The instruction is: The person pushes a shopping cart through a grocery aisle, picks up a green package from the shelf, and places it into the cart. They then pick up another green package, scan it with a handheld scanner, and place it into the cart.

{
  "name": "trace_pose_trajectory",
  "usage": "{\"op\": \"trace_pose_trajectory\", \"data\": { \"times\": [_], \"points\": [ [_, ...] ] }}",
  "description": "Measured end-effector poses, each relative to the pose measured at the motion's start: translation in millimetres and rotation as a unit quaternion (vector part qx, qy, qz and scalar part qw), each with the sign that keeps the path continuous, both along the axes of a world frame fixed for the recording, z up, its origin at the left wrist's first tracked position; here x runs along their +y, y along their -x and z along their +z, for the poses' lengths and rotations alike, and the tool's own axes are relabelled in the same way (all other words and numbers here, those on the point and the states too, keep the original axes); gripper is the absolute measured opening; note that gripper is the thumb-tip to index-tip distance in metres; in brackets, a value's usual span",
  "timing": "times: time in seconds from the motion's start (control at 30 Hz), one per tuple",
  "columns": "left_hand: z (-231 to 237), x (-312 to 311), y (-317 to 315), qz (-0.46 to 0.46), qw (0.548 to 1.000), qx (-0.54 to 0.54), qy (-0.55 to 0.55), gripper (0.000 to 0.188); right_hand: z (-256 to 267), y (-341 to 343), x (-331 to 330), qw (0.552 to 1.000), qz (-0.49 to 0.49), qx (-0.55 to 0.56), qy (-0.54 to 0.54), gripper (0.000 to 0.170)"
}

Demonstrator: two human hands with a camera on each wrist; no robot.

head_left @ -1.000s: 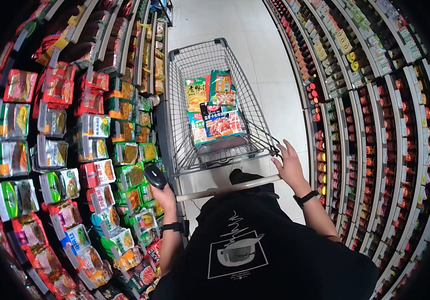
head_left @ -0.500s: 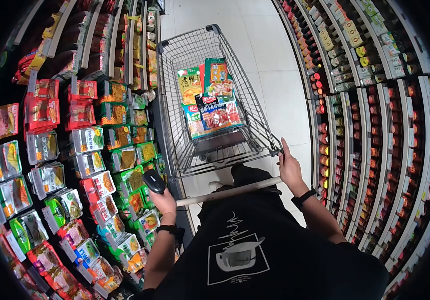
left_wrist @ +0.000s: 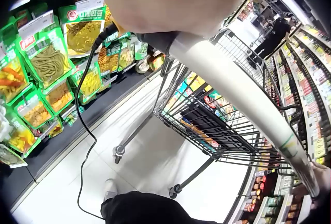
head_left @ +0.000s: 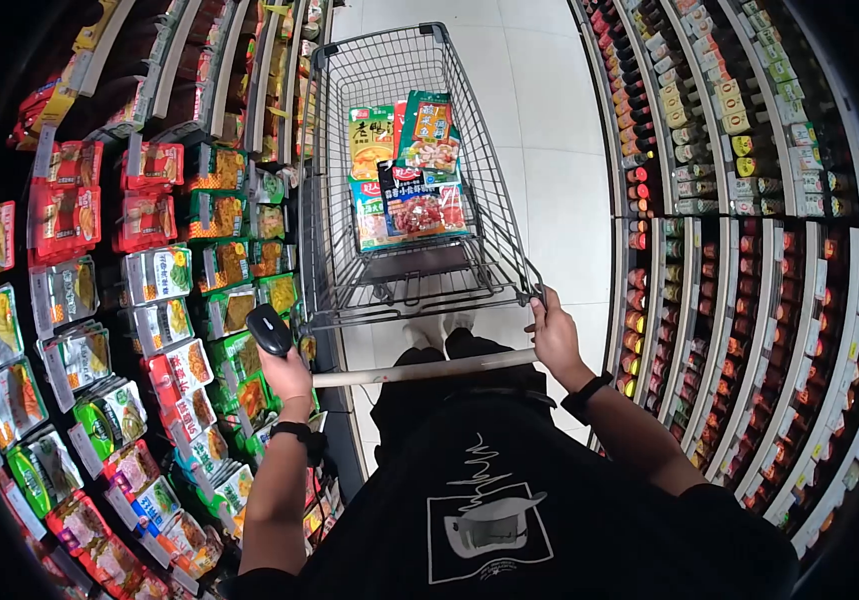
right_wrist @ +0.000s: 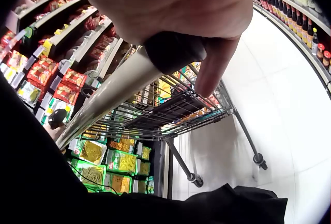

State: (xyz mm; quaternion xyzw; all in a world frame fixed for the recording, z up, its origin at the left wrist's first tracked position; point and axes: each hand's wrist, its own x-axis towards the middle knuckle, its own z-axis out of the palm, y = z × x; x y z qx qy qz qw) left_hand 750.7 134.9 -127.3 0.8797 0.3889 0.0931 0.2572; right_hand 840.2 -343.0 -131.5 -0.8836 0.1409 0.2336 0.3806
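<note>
The wire shopping cart (head_left: 425,264) stands on the pale tiled floor (head_left: 562,185) just ahead of the person. Midway between its front and rear edges, a yellow-green duck-soup packet (head_left: 373,145) lies toward the left side; a teal packet (head_left: 430,135) is beside it, toward the right. Behind them, nearer the rear edge, a dark packet (head_left: 416,205) overlaps a light-blue one. At the left end of the handlebar (head_left: 425,370), the left hand (head_left: 288,375) grips a black oval-headed device (head_left: 268,330). The right hand (head_left: 558,338) rests on the right end with one finger straight; I cannot tell whether its other fingers wrap the bar. Food pouches (head_left: 162,272) fill the left shelves, bottles and jars (head_left: 690,185) the right.
</note>
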Motion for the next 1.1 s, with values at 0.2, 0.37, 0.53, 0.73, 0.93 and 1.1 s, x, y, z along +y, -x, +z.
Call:
{"op": "trace_pose_trajectory", "data": {
  "times": [0.2, 0.37, 0.53, 0.73, 0.93, 1.1],
  "points": [
    [-11, 30, -33, -0.024, 0.999, 0.005, -0.038, 0.042, -1, -37, 25, 0.999, -0.018, -0.007, -0.035, 0.040],
    [-7, 44, -70, -0.036, 0.999, -0.018, -0.027, 0.037, 2, -66, 42, 0.999, -0.023, -0.005, -0.026, 0.042],
    [-9, 66, -108, -0.068, 0.997, -0.022, -0.041, 0.033, -2, -95, 60, 1.000, -0.013, -0.018, 0.011, 0.042],
    [-7, 85, -161, -0.085, 0.995, -0.058, -0.010, 0.036, 1, -133, 80, 1.000, -0.013, -0.005, 0.026, 0.044],
    [0, 94, -214, -0.070, 0.996, -0.030, 0.043, 0.040, 2, -185, 93, 0.991, -0.090, 0.090, 0.032, 0.062],
    [-4, 94, -251, -0.075, 0.995, -0.020, 0.058, 0.044, -20, -228, 77, 0.967, -0.184, 0.132, -0.114, 0.066]
  ]
}}
